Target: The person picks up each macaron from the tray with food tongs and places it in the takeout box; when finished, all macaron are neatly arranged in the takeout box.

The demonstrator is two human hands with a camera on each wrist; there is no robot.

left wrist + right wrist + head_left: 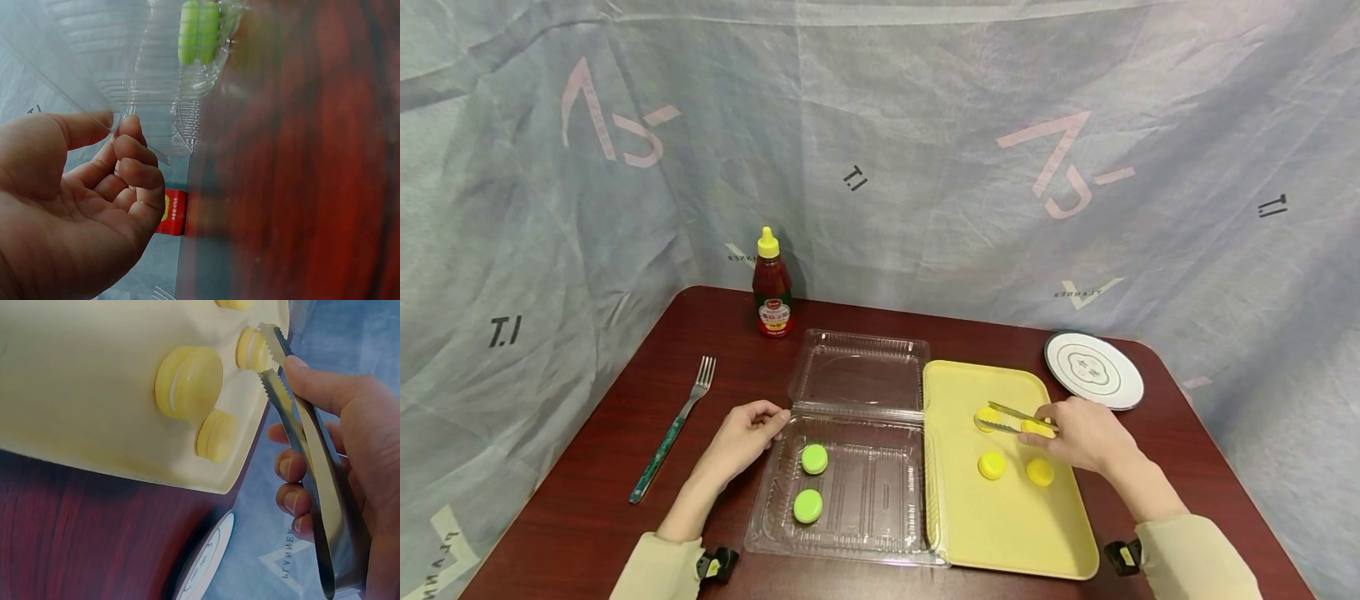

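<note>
My left hand [741, 437] pinches the left rim of an open clear plastic container [880, 552] between thumb and finger, as the left wrist view shows. Two green macarons [814, 459] lie in its near half. In my right hand [1086, 435] is a pair of metal tongs [325, 494], gripped between the thumb and curled fingers. Their toothed tips stand apart on either side of a yellow macaron [249, 349]; whether they touch it I cannot tell. That macaron [987, 419] and several other yellow ones [992, 465] sit on a pale yellow tray [1007, 533].
Left of the container lies a fork [673, 429] with a green handle. A red sauce bottle [772, 292] stands upright at the back left. At the back right is a white plate [1120, 375], close to the tray. A grey cloth [910, 208] hangs behind the table.
</note>
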